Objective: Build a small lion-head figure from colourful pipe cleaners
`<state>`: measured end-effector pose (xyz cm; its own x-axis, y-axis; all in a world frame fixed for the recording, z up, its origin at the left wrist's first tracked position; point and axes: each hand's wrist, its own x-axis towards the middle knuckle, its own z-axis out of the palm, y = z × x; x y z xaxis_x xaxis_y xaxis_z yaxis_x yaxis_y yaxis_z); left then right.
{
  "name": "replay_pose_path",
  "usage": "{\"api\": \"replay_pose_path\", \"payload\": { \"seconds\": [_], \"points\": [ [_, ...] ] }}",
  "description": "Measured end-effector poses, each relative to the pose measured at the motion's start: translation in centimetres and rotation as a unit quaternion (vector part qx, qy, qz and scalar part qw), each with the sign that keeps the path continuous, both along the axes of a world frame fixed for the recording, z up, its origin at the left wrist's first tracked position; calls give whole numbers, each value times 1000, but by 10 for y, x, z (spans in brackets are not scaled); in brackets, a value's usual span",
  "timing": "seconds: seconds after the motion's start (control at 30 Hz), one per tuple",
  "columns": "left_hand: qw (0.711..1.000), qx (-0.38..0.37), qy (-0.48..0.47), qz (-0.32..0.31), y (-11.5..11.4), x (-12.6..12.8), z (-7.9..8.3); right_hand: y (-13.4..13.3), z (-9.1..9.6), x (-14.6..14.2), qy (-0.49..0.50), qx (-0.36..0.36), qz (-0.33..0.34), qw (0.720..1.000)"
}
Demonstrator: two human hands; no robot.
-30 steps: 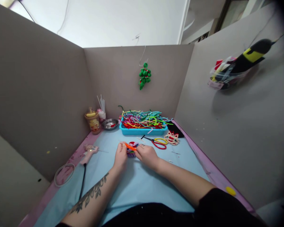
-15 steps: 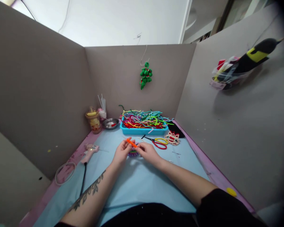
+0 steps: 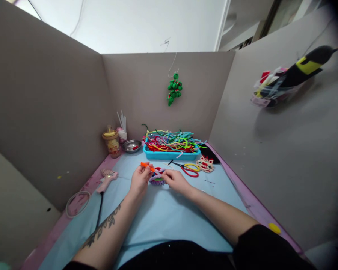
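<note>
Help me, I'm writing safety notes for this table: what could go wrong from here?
The left grip pinches the orange piece with one end sticking out, so it might slip or get knocked. The scissors lie beyond the right grip, blade end nearest it, so a reach could meet the tip. The black cord of the pink glue gun runs down toward the left forearm, which might tug it.

Orange piece (image 3: 144, 164) partly out of sight behind the left hand (image 3: 139, 180)
</note>
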<state>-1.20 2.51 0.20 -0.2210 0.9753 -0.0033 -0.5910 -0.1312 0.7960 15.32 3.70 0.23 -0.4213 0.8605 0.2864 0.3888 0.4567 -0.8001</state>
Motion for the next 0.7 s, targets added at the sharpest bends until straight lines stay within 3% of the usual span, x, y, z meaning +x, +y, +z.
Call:
{"api": "replay_pose_path", "payload": {
  "seconds": [0.2, 0.27, 0.37, 0.57, 0.67, 0.7],
  "points": [
    [993, 11, -42, 106, 12, -30, 11, 29, 6, 24, -115, -17, 37, 993],
    [992, 24, -40, 121, 16, -38, 14, 46, 11, 43, -117, -44, -9, 992],
    [991, 3, -34, 131, 16, -39, 14, 67, 16, 67, -152, 45, -141, 977],
    [996, -31, 74, 32, 4, -10, 5, 70, 2, 66, -266, 50, -108, 957],
    [993, 10, 119, 3, -3, 2, 4, 58, 0, 51, -254, 110, -162, 947],
    [991, 25, 134, -10, -5, 5, 4, 53, 1, 46, -230, 119, -152, 954]
  ]
}}
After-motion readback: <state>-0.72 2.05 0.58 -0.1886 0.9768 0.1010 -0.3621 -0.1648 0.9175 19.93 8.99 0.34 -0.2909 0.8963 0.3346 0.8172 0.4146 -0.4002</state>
